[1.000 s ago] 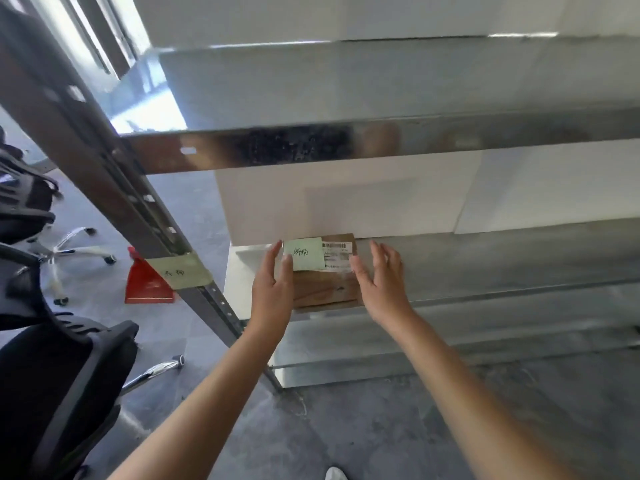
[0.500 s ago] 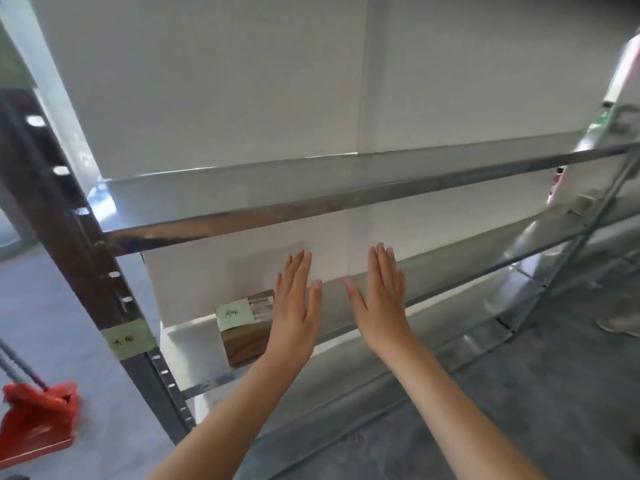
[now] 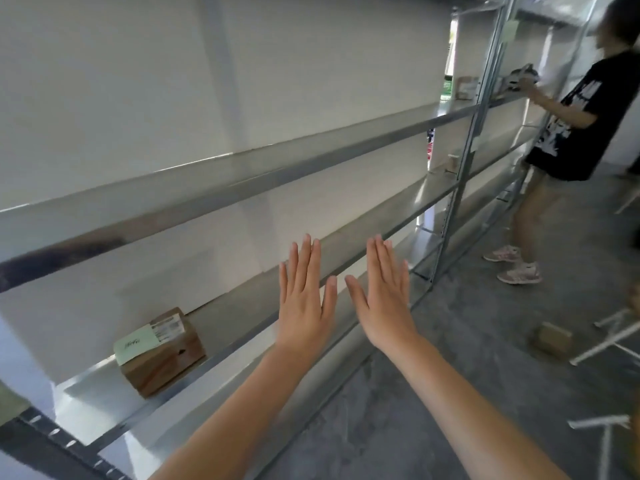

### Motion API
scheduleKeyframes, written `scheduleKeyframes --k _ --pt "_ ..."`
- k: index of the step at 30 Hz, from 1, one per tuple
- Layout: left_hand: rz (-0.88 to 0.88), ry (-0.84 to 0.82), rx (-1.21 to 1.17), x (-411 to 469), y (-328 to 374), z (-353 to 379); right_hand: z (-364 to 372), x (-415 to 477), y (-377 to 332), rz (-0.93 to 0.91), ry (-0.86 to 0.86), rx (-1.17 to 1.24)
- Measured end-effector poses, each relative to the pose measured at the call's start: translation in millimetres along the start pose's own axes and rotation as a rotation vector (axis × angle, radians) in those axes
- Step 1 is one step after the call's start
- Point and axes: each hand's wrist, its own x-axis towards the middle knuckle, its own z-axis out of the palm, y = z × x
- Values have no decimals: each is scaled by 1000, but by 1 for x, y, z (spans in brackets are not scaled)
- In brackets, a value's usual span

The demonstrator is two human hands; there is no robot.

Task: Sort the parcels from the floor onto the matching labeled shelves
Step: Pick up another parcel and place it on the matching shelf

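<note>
On the lower shelf [image 3: 239, 315], far left, a brown parcel [image 3: 166, 358] is sitting with a green note [image 3: 135, 344] on top. Right of it, we are holding our left hand [image 3: 306, 306] and right hand [image 3: 384, 303] flat, fingers straight, gripping nothing and clear of the parcel. Farther right, another parcel [image 3: 552, 339] is lying on the floor [image 3: 450, 375], and a person [image 3: 571, 133] is reaching into a far shelf.
</note>
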Motion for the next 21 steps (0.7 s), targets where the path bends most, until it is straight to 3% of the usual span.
scheduleKeyframes --k 14,21 --pt "271 -154 -130 95 168 206 -106 18 246 354 122 -156" --pt "241 -212 -224 119 199 280 -123 17 318 444 131 -201"
